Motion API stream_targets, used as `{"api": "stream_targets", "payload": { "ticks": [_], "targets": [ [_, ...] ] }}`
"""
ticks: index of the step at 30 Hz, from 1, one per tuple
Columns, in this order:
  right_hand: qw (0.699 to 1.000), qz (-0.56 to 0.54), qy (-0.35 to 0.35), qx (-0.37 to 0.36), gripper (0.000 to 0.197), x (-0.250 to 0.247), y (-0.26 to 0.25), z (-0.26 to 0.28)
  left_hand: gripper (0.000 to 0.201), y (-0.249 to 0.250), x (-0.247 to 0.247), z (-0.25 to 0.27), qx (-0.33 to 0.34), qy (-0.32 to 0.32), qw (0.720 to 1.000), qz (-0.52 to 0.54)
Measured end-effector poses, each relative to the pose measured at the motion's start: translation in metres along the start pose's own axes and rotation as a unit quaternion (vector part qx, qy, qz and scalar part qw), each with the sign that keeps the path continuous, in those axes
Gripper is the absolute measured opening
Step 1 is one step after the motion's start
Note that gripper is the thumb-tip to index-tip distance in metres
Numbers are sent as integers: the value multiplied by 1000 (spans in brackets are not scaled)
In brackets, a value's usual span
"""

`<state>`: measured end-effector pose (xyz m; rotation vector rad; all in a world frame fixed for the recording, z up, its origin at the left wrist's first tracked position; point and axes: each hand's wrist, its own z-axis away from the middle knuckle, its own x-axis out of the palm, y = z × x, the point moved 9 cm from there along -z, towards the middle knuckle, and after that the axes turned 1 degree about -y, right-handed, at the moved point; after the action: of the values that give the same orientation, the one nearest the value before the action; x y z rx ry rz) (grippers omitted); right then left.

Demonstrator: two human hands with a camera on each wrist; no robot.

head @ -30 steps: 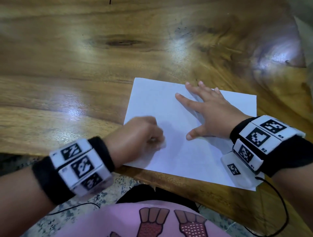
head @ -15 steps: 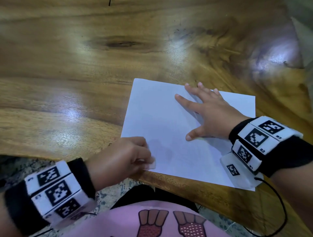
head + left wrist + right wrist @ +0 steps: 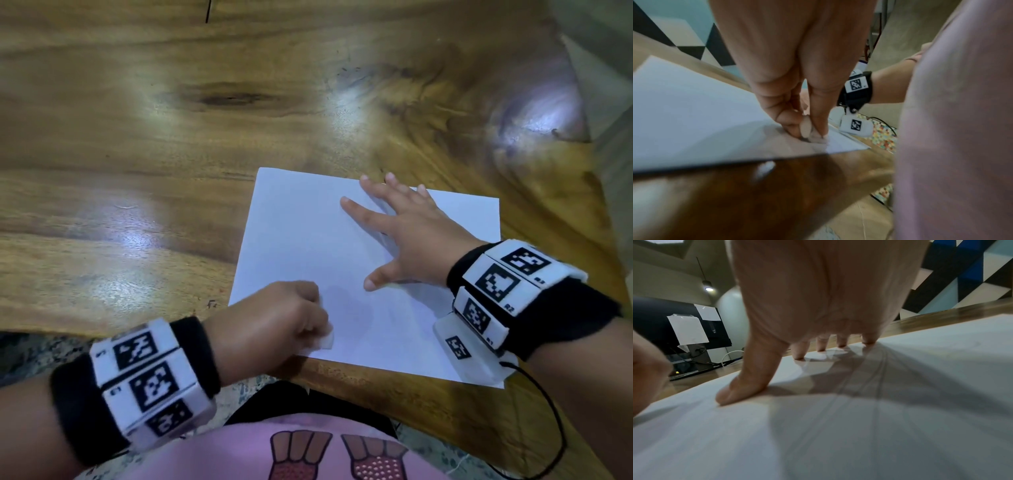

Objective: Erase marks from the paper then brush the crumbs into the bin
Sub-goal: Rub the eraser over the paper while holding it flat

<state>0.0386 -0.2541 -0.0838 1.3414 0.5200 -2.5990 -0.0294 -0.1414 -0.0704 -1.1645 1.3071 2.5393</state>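
Observation:
A white sheet of paper [image 3: 308,240] lies near the front edge of the wooden table [image 3: 137,154]. My left hand [image 3: 274,325] pinches a small white eraser [image 3: 327,340] against the sheet's near left corner; the left wrist view shows the eraser [image 3: 806,128] between the fingertips, touching the paper [image 3: 684,113]. My right hand [image 3: 407,233] lies flat with spread fingers on the sheet's right half. In the right wrist view its thumb and fingertips [image 3: 799,356] press on the paper [image 3: 920,386], and faint pencil lines [image 3: 877,402] run under the palm. No bin shows in any view.
The table's front edge [image 3: 376,380] runs just below the paper. A cable [image 3: 548,428] hangs from my right wristband. Patterned floor [image 3: 27,356] and my pink shirt [image 3: 239,452] lie below the edge. A dark laptop [image 3: 692,371] sits far across the table.
My left hand with the eraser slid back toward me to the sheet's near edge, then forward a little onto the corner. The right hand has stayed pressed on the paper.

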Motion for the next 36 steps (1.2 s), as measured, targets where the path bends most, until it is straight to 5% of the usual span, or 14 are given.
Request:
{"api": "stream_targets", "payload": {
  "ticks": [6,13,20,25,31,36],
  "targets": [
    [1000,1,4,-1,109,0,0,0,11,-15,-56,-37,-40,131,990,-34],
    [1000,-5,4,-2,109,1,0,0,8,5,-5,-14,-4,-24,1000,-6],
    [1000,-5,7,-2,110,0,0,0,14,0,-45,-40,2,86,995,-57],
    [1000,-6,7,-2,109,0,0,0,10,4,5,-2,-4,-20,1000,11],
    [1000,-2,10,-3,110,0,0,0,6,-10,-44,-33,-12,97,995,-28],
    [1000,-1,9,-2,109,0,0,0,7,4,-9,-8,7,13,1000,-17]
  ]
}}
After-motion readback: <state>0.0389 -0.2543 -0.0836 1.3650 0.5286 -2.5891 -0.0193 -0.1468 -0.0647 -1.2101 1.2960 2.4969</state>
